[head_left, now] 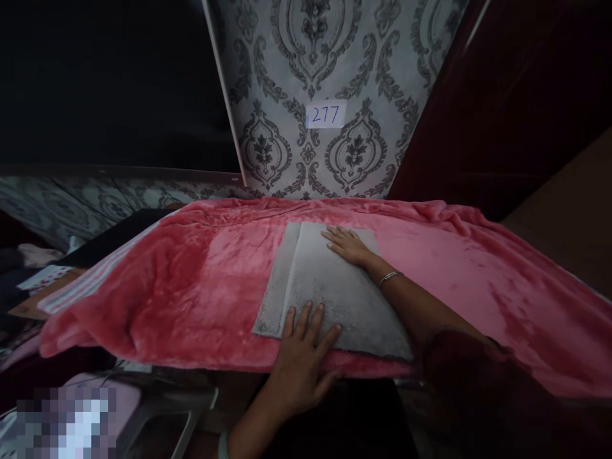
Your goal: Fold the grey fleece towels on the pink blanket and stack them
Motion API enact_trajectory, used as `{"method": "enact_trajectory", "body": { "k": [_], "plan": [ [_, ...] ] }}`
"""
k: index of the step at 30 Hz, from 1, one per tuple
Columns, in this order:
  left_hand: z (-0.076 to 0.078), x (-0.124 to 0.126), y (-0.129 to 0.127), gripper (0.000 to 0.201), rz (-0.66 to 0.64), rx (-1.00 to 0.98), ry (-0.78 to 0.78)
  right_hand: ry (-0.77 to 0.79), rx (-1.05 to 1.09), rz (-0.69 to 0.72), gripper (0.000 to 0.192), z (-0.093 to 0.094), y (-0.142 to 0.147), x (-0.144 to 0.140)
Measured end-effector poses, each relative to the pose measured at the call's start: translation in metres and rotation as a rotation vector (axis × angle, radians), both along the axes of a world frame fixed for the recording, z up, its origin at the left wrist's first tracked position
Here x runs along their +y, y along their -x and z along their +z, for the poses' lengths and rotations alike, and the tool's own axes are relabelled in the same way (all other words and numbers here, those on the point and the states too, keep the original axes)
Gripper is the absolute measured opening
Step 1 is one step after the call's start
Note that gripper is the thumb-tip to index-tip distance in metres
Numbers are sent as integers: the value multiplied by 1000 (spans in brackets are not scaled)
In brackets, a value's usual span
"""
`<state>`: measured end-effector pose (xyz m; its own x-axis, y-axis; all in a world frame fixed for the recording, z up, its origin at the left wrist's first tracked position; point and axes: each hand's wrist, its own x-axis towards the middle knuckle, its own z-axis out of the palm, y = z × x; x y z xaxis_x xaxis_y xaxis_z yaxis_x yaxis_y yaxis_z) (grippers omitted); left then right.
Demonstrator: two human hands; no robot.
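A grey, plush-looking folded cloth (335, 290) lies flat on the pink-red fleece blanket (229, 274). A fold line runs down near its left side, with a narrower strip beyond it. My left hand (303, 363) rests fingers apart on the cloth's near edge, its thumb over the blanket. Stretched across from the right, my right hand (348, 245) lies flat with spread fingers on the far part of the cloth. Neither hand grips anything.
Behind the blanket stands a patterned wall (306, 153) bearing a paper label (326, 114) marked 277. A large dark screen (109, 83) fills the upper left. To the right is a dark red panel (478, 121). A pale stool (162, 408) stands below left.
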<state>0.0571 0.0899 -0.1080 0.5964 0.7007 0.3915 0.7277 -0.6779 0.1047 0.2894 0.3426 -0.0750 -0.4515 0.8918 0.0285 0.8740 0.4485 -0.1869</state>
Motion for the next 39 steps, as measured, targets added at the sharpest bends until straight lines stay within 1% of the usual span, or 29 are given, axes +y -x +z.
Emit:
{"method": "enact_trajectory", "body": {
  "k": [3,6,7,9,11,13,15,17,21,24,27,30,31,33,35,37,39],
  "plan": [
    [3,0,-1,72,-1,-8,14,24,-13,-24,58,7,2,-1],
    [9,0,2,69,-25,-16,58,55,-10,-22,59,19,9,-17],
    [11,0,5,65,-37,-26,69,45,-2,5,60,22,12,-27],
    [15,0,13,51,-46,-75,59,5,21,112,60,25,21,-54],
    [17,1,23,39,-16,-165,0,-22,38,256,62,22,32,-87],
    [17,3,33,33,53,-274,-60,-16,46,383,64,14,41,-120],
    [15,6,40,31,125,-357,-74,-6,56,439,65,5,48,-145],
    [13,10,43,32,169,-391,-52,16,67,433,64,-1,54,-162],
    [10,15,43,32,178,-377,-28,59,66,378,67,-1,62,-179],
    [13,17,45,32,165,-366,-7,75,87,350,66,1,59,-189],
    [22,24,51,31,127,-367,72,74,132,274,63,0,37,-194],
    [33,43,58,31,106,-428,149,-1,239,107,61,-8,-6,-191],
    [37,51,60,31,123,-463,163,-45,301,39,62,-12,-22,-188],
    [43,68,63,30,196,-566,213,-132,476,-113,65,-23,-55,-183],
    [46,84,67,36,278,-733,362,-155,711,-280,69,-36,-81,-177],
    [48,99,70,44,332,-958,578,-89,969,-408,72,-47,-97,-171],
    [50,113,72,49,365,-1176,758,5,1187,-458,76,-55,-104,-164]
  ]
}}
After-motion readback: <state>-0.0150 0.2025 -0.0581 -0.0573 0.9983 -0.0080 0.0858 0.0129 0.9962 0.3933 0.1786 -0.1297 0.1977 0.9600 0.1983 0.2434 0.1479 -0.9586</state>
